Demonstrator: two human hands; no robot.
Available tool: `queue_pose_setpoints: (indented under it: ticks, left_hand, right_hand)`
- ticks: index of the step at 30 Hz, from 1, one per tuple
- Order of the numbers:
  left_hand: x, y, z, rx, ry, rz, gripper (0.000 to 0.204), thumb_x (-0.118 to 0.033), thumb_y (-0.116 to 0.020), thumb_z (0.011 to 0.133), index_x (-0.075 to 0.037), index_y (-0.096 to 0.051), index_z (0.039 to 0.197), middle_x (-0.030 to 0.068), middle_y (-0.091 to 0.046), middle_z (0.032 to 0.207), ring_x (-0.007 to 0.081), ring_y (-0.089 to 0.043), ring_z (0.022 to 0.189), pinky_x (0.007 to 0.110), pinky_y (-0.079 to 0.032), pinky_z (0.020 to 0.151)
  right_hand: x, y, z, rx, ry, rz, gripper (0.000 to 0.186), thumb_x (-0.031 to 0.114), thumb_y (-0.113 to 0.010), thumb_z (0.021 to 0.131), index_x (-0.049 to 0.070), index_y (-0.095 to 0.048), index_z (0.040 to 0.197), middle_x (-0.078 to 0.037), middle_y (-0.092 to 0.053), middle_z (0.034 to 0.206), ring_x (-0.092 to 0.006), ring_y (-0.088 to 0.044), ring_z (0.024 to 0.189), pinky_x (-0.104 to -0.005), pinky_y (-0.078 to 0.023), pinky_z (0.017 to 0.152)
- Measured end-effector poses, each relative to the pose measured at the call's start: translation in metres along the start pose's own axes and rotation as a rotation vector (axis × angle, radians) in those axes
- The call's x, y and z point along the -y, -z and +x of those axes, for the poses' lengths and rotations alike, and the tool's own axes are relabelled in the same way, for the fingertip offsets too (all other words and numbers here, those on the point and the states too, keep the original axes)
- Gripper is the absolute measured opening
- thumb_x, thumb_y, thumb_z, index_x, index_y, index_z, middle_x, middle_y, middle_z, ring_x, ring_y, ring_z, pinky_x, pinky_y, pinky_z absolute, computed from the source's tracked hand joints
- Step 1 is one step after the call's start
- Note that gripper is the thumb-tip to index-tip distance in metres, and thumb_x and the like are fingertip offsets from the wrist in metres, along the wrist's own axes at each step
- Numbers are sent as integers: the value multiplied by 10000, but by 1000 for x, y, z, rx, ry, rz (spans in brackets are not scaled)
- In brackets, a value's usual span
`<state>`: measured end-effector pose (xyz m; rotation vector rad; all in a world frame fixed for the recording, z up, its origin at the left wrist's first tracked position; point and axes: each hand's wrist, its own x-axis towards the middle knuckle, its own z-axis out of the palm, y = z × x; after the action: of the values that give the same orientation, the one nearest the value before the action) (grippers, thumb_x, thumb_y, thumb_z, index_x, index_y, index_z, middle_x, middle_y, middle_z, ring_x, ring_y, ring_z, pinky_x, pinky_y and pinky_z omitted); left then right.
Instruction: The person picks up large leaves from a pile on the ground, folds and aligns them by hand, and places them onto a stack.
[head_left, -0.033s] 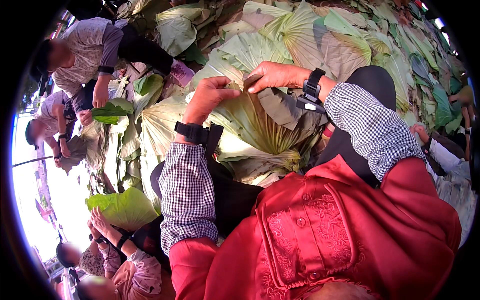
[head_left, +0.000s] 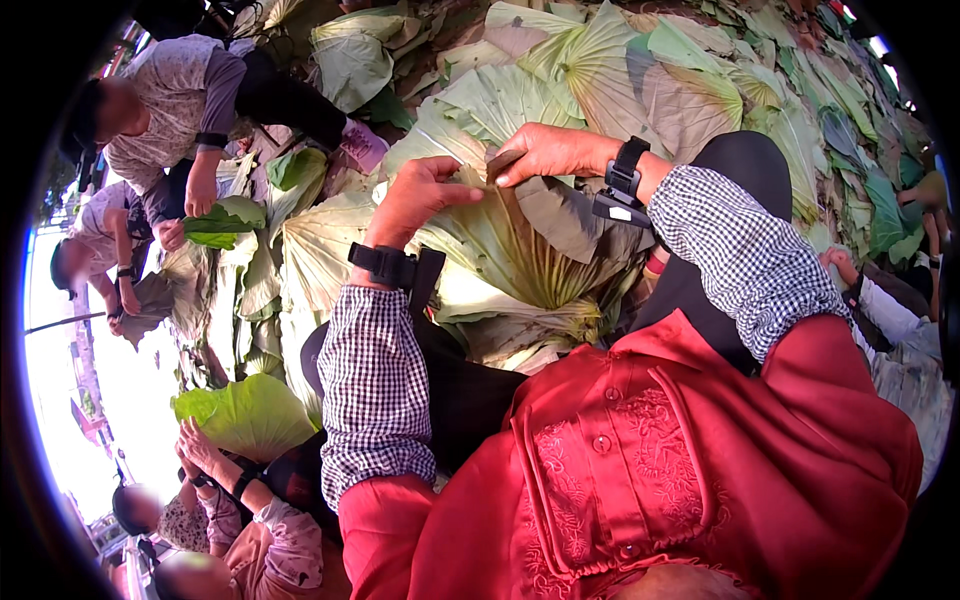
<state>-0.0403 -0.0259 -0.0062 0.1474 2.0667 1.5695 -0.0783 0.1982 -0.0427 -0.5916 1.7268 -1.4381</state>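
A large yellow-green dried leaf [head_left: 545,270] with radiating veins spreads between my arms, with a grey-brown folded leaf piece [head_left: 570,215] along its upper right. My left hand [head_left: 415,200] has its fingers curled at the upper left edge of the large leaf, thumb pointing right; whether it grips the edge is hard to make out. My right hand [head_left: 550,150] pinches the brown leaf near its top, just right of my left thumb, with the fingertips partly hidden by the leaf.
Flattened leaves [head_left: 580,60] pile across the ground beyond my hands. Co-workers [head_left: 155,110] sit at the upper and middle left, handling leaves. Two more at the lower left hold a bright green leaf [head_left: 240,410]. Other people [head_left: 925,200] are partly visible at the right edge.
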Motion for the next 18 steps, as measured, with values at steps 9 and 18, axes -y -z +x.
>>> queue_pose_setpoints:
  ticks: [9, 18]
  left_hand:
    - [10, 1, -2, 113, 175, 212, 293, -51, -740, 705, 30, -686, 982, 9, -669, 811, 83, -573, 709, 227, -453, 700]
    - [13, 1, 1, 59, 185, 41, 252, -38, -728, 702, 24, -695, 944, 24, -670, 773, 92, -578, 660, 234, -458, 644]
  right_hand:
    - [-8, 0, 5, -32, -61, -127, 267, 161, -678, 826, -4, -667, 1035, 12, -664, 910, -74, -557, 833, -248, -444, 775]
    - [-16, 7, 2, -80, -88, 64, 275, 180, -695, 814, -7, -664, 1014, -3, -656, 898, -79, -568, 807, -246, -460, 730]
